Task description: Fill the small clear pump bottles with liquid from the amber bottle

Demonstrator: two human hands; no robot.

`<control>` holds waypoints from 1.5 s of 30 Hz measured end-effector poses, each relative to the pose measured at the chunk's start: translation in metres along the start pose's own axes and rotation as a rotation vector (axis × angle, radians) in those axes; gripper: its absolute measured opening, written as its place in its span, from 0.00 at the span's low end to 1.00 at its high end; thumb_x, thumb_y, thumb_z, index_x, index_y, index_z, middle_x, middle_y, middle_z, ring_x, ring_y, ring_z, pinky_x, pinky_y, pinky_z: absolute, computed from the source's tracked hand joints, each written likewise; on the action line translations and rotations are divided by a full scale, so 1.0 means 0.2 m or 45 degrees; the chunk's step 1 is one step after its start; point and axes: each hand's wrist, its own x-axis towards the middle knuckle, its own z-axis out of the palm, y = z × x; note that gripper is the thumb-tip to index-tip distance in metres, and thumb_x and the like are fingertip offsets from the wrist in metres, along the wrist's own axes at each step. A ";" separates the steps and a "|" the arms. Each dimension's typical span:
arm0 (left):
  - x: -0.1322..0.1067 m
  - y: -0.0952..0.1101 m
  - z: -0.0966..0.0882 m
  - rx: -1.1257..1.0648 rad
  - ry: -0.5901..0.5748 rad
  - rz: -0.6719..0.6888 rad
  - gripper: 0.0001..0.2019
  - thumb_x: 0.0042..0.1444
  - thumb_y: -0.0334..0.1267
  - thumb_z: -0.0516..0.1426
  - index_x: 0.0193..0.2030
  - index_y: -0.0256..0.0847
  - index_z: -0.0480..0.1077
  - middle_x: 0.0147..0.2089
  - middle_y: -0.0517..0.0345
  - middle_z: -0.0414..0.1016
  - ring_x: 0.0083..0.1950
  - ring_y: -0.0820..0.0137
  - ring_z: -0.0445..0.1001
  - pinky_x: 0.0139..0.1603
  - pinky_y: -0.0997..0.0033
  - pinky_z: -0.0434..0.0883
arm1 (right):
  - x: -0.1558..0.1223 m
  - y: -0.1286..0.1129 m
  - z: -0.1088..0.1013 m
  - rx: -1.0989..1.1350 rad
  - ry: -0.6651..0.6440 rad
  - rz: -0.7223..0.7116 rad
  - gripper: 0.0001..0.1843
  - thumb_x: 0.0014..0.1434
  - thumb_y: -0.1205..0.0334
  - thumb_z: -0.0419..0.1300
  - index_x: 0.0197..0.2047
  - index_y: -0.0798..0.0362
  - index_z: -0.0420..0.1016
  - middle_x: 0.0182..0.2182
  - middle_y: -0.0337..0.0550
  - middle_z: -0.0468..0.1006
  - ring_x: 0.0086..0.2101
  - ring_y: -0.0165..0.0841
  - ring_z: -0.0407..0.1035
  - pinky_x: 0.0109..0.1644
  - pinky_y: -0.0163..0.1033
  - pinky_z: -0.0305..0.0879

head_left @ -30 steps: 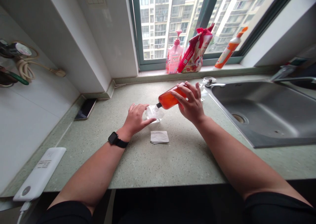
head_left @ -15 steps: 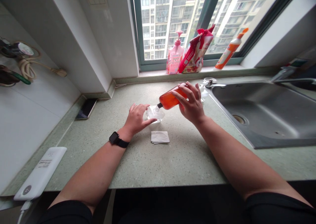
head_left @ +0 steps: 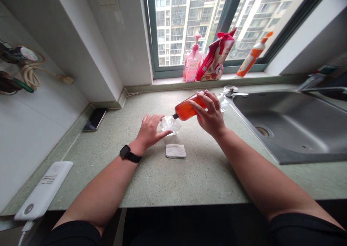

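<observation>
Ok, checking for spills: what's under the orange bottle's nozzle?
A small clear container, held by the left hand; the right hand tilts the orange bottle onto it. That hand covers its left side; contents unclear.

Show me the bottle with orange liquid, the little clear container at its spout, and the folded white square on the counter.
orange bottle (head_left: 187, 110), head view, on its liquid-filled body.
clear container (head_left: 175, 125), head view, on its bare clear body.
white square (head_left: 175, 150), head view, on its middle.
</observation>
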 end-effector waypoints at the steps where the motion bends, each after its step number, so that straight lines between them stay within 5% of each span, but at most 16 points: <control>1: 0.00 0.00 0.00 -0.004 0.000 0.000 0.34 0.65 0.66 0.63 0.67 0.43 0.70 0.61 0.47 0.81 0.65 0.51 0.78 0.81 0.36 0.54 | 0.00 0.00 0.00 0.006 -0.004 0.004 0.52 0.69 0.75 0.58 0.80 0.16 0.46 0.75 0.37 0.64 0.74 0.53 0.60 0.75 0.72 0.64; 45: 0.00 0.01 -0.01 -0.012 -0.015 -0.021 0.34 0.64 0.65 0.63 0.67 0.44 0.70 0.60 0.47 0.82 0.63 0.51 0.78 0.81 0.36 0.54 | 0.02 -0.01 -0.01 0.010 -0.019 0.008 0.52 0.68 0.76 0.58 0.80 0.16 0.48 0.76 0.38 0.61 0.73 0.55 0.61 0.73 0.68 0.70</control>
